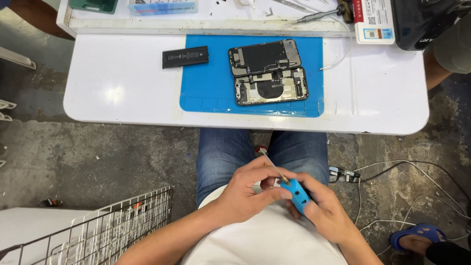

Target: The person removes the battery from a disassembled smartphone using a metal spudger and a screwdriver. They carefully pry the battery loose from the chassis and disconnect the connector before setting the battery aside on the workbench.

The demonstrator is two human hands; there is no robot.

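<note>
Both forearms come up from the bottom edge and meet over the lap, below the near edge of the worktop (122,98). The left hand (245,194) lies palm down, wrist bent inward, fingers curled toward the right hand (326,211), which sits slightly lower and turned in to face it.

Up on the white worktop lies a blue mat (206,93). On the mat rests an opened phone (268,72), its two halves laid flat side by side with the insides showing. Just left of the mat's top corner lies a black battery (185,57), flat and apart from the phone. A raised tray (196,24) along the far edge carries a slim metal tool (319,15) and small packages. Below, a wire basket (113,225) stands at the lower left, cables (407,172) trail over the concrete floor on the right, and a blue sandal (417,235) shows at the lower right corner. Nothing lies between the hands and the worktop but the jeans-clad knees.

The right grip is clamped on the blue handle of a screwdriver (296,195), whose thin shaft points up and left. The left thumb and fingertips are pinched together at the base of that shaft, touching it where it leaves the handle.
</note>
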